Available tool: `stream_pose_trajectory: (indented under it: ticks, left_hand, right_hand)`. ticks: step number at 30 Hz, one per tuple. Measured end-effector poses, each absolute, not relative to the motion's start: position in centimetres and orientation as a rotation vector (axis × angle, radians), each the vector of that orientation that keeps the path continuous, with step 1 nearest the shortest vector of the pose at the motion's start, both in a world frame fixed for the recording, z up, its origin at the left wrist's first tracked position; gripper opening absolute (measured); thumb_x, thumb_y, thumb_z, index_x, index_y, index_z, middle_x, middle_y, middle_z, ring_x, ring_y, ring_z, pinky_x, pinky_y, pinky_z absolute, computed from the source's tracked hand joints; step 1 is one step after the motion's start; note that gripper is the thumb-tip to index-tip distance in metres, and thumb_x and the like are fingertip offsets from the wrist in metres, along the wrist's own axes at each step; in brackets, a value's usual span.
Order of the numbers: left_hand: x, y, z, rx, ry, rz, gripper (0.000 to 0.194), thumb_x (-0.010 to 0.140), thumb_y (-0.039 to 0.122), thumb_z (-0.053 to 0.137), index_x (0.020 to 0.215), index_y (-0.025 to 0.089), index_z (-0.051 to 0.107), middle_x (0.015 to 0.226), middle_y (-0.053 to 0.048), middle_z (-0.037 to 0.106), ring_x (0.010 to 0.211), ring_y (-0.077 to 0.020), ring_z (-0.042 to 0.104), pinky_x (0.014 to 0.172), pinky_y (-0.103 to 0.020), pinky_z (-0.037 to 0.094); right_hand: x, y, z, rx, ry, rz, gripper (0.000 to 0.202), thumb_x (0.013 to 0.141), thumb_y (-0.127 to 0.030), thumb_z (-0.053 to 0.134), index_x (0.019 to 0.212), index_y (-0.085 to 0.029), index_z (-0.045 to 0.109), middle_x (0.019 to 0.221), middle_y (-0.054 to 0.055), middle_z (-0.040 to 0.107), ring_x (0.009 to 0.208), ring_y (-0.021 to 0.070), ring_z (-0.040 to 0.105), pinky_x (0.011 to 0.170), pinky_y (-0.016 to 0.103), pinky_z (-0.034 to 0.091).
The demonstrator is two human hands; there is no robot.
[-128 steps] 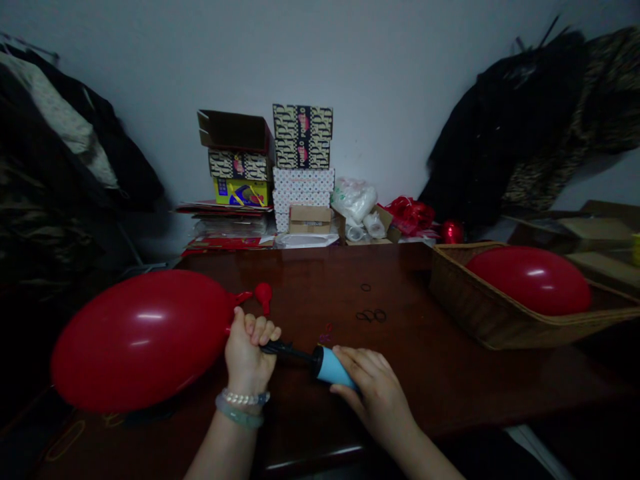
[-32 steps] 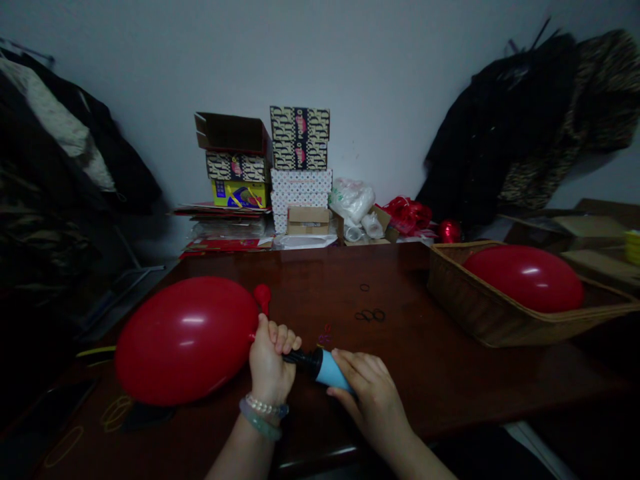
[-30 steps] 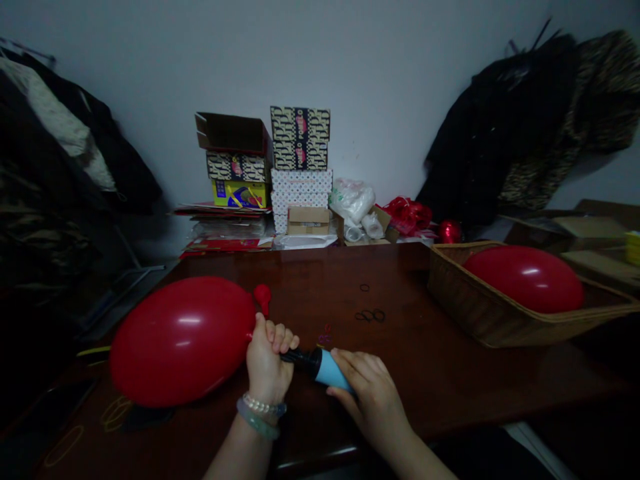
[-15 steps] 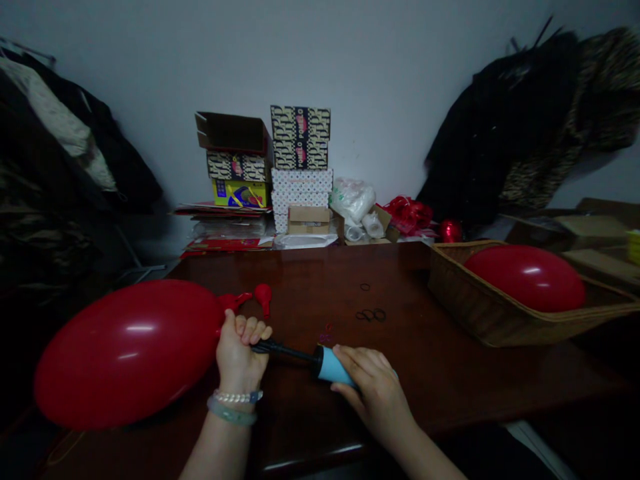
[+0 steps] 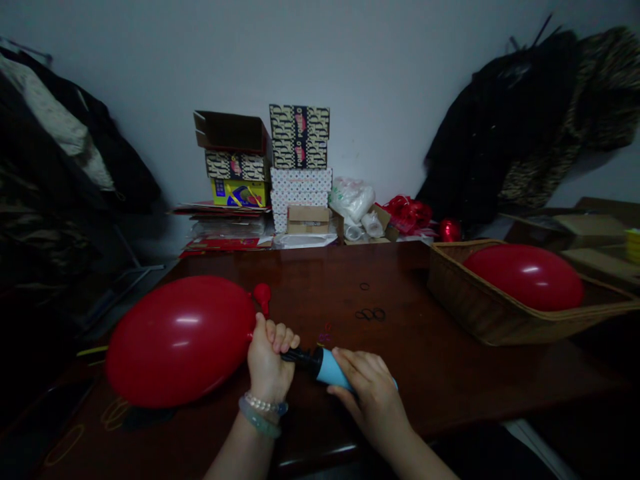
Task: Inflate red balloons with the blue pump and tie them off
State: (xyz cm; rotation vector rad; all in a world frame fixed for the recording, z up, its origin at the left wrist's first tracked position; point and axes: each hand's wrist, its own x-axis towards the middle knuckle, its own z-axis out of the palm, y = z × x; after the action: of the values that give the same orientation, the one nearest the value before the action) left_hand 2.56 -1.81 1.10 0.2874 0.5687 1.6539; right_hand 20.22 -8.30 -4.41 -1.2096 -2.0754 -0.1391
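A large inflated red balloon point(image 5: 180, 343) lies over the left of the table, its neck running into my left hand point(image 5: 273, 353). That hand is closed around the neck and the black end of a balloon pump, with fingers hiding the join. My right hand point(image 5: 373, 390) is wrapped over the light-blue barrel of the balloon pump point(image 5: 333, 368). Only a short black stretch shows between the two hands. Behind my left hand lies a small uninflated red balloon point(image 5: 263, 296).
A wicker basket point(image 5: 475, 303) at the right holds another inflated red balloon point(image 5: 525, 277). Black rings point(image 5: 371, 314) and small coloured bands point(image 5: 325, 335) lie mid-table. Yellowish bands point(image 5: 65, 445) are at the lower left. Stacked boxes point(image 5: 300, 137) stand against the wall.
My left hand has moved right, towards my right hand, bringing the balloon with it. The black rod between my hands has shortened. My right hand has barely moved. Yellowish bands at the left are uncovered.
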Motion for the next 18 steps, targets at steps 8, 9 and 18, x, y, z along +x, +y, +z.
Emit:
stream_pose_trajectory:
  ticks: [8,9,18]
  left_hand:
    - [1.8,-1.6,2.0,0.285,0.554,1.661,0.048,0.087,0.037,0.055,0.053,0.019,0.026,0.038,0.008,0.023,0.034,-0.0064,0.022,0.04,-0.022,0.025]
    - [1.5,-1.5,2.2,0.291,0.548,1.665,0.048,0.087,0.037,0.054,0.053,0.019,0.026,0.038,0.008,0.023,0.034,-0.0065,0.023,0.039,-0.022,0.025]
    - [-0.4,-0.4,2.4,0.271,0.548,1.741,0.047,0.09,0.034,0.049,0.053,0.019,0.024,0.036,0.008,0.024,0.032,-0.0067,0.023,0.039,-0.022,0.025]
  right_hand:
    - [20.3,-8.2,-3.9,-1.202,-2.097,-0.08,0.046,0.088,-0.038,0.058,0.131,-0.022,0.05,0.12,0.009,0.063,0.102,0.0239,0.058,0.085,0.038,0.047]
    - [20.5,-8.1,-3.8,-1.202,-2.1,-0.08,0.047,0.088,-0.039,0.058,0.131,-0.021,0.05,0.12,0.009,0.062,0.103,0.0238,0.058,0.085,0.038,0.047]
    - [22.7,-7.2,-4.7,-1.21,-2.143,-0.096,0.051,0.087,-0.038,0.06,0.134,-0.023,0.047,0.123,0.008,0.061,0.106,0.0241,0.057,0.089,0.039,0.046]
